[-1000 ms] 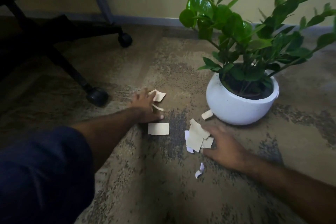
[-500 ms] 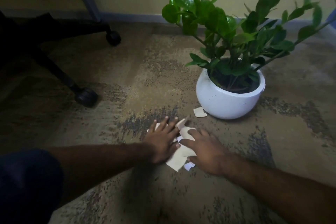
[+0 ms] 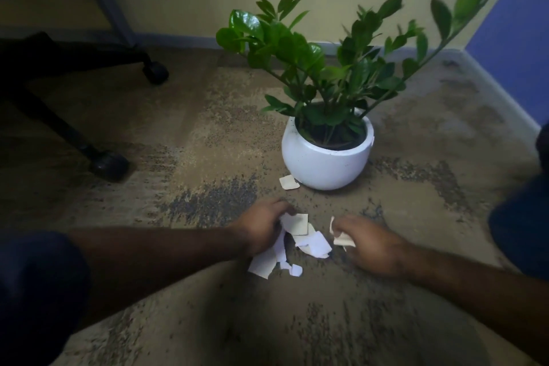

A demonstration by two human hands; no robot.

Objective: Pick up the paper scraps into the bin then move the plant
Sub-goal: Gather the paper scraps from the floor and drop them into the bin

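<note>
Both hands have drawn apart since a moment ago, when they met over the paper, and the scraps now lie gathered in a loose heap between them on the carpet.

A person crouches over a mottled brown carpet (image 3: 184, 116). Their left hand (image 3: 261, 227) rests on the left edge of the heap of paper scraps (image 3: 300, 235), fingers curled over a squarish piece. Their right hand (image 3: 368, 244) sits just right of the heap, fingers curled around a small crumpled scrap (image 3: 341, 239). Neither hand has lifted its paper clear of the floor.

Most of the heap lies between the two hands, running from the far squarish piece toward a long strip nearer the viewer, closer to the left hand. One stray scrap (image 3: 288, 182) lies apart, farther away, touching or almost touching the near left foot of a white pot (image 3: 323, 163) holding a leafy green plant (image 3: 320, 68). Either hand could reach it by stretching forward; the left looks slightly nearer.

No bin is in sight. A black office chair base (image 3: 98, 151) stands far left.
</note>
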